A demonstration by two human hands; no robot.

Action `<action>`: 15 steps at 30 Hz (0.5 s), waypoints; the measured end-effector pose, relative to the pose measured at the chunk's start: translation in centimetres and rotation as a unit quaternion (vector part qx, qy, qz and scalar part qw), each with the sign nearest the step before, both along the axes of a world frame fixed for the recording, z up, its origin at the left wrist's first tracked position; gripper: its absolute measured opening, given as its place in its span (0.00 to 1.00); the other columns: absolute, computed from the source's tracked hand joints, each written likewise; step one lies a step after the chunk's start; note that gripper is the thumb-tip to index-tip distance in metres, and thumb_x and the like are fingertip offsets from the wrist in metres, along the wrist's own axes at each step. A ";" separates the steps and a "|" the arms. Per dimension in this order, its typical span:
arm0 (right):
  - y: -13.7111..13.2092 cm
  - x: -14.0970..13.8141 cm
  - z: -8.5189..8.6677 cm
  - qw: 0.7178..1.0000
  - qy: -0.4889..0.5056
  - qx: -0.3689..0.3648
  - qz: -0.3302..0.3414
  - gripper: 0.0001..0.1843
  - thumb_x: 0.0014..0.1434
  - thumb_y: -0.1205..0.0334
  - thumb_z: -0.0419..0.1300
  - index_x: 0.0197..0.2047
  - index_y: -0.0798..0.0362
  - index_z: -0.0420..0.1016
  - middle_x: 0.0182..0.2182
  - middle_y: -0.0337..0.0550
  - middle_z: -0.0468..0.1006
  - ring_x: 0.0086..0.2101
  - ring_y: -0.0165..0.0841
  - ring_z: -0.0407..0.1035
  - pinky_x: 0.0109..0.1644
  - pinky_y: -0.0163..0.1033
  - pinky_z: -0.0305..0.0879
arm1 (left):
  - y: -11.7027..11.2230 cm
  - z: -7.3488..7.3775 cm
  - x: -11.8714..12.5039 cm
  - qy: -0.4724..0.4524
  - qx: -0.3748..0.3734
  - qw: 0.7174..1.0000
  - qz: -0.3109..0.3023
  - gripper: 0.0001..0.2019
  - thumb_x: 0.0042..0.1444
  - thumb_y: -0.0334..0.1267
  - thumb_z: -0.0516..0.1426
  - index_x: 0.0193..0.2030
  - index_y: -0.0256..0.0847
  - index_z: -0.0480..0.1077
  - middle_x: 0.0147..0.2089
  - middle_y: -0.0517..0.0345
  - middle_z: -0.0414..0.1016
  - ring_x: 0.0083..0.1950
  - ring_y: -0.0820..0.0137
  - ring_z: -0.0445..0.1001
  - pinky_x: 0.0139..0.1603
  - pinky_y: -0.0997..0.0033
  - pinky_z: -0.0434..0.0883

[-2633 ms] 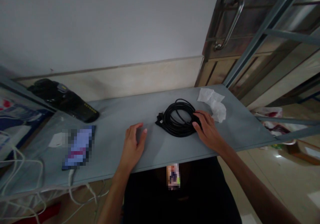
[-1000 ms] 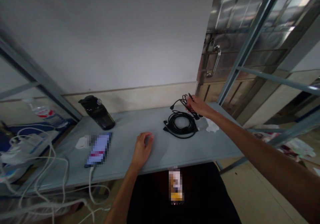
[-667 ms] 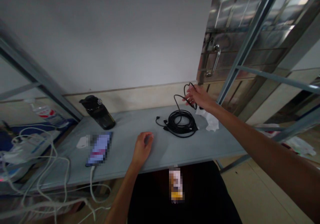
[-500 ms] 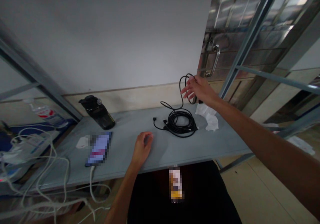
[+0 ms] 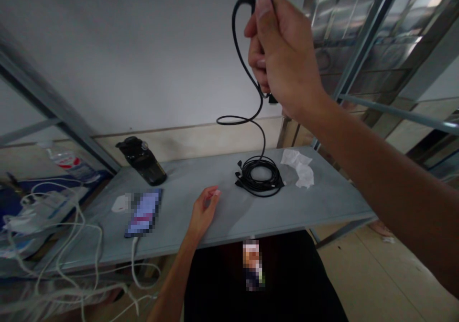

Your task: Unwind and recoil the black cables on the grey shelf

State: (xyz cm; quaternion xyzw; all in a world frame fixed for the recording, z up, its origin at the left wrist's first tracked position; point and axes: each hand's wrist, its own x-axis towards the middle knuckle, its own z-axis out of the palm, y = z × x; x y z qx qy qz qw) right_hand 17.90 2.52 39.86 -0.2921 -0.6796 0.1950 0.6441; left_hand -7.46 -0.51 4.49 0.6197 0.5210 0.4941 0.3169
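My right hand [image 5: 283,49] is raised high in front of the wall, its fingers closed around a loop of black cable [image 5: 261,103]. A dark connector [image 5: 273,99] hangs just below that fist. From there the cable curls down to a round coil [image 5: 261,189] of the same cable lying on the grey table, with several plug ends at its left side. My left hand [image 5: 203,211] rests on the table near its front edge, left of the coil and apart from it. Its fingers are loosely curled with a gap to the thumb, and nothing shows in them.
Crumpled white tissue [image 5: 299,168] lies right of the coil. At left are a black bottle [image 5: 142,161], a phone [image 5: 144,213] with a white cable, and tangled white cords [image 5: 77,216]. Another lit phone [image 5: 253,265] lies on my lap. Metal posts [image 5: 362,49] frame the table [image 5: 229,219].
My right hand has risen well above the table and nearer to me, pulling more cable up from the coil. My left hand has stayed almost in place.
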 end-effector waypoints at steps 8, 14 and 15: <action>-1.5 -4.0 -2.8 0.997 -0.010 -0.038 0.065 0.19 0.88 0.55 0.48 0.40 0.49 0.65 0.25 0.28 0.61 0.22 0.24 0.58 0.29 0.30 0.56 | 0.3 -0.8 -1.0 -0.151 -0.046 0.987 0.013 0.39 0.75 0.74 0.48 0.65 0.40 0.78 0.52 0.41 0.89 0.59 0.49 0.87 0.67 0.42 0.79; -1.5 -6.6 -10.6 0.968 -0.194 -0.090 0.132 0.17 0.87 0.54 0.50 0.44 0.51 0.71 0.30 0.35 0.72 0.32 0.29 0.67 0.39 0.36 0.62 | 1.1 -2.4 -1.7 -0.206 -0.019 0.978 0.039 0.30 0.70 0.62 0.65 0.68 0.44 0.71 0.58 0.42 0.87 0.62 0.52 0.86 0.66 0.45 0.80; -1.5 -7.0 -12.2 0.955 -0.243 -0.103 0.137 0.17 0.86 0.56 0.51 0.44 0.51 0.72 0.31 0.36 0.74 0.32 0.30 0.68 0.40 0.37 0.62 | 1.2 -2.7 -1.8 -0.229 -0.014 0.973 0.037 0.31 0.69 0.61 0.66 0.68 0.44 0.70 0.58 0.43 0.87 0.60 0.53 0.87 0.65 0.46 0.80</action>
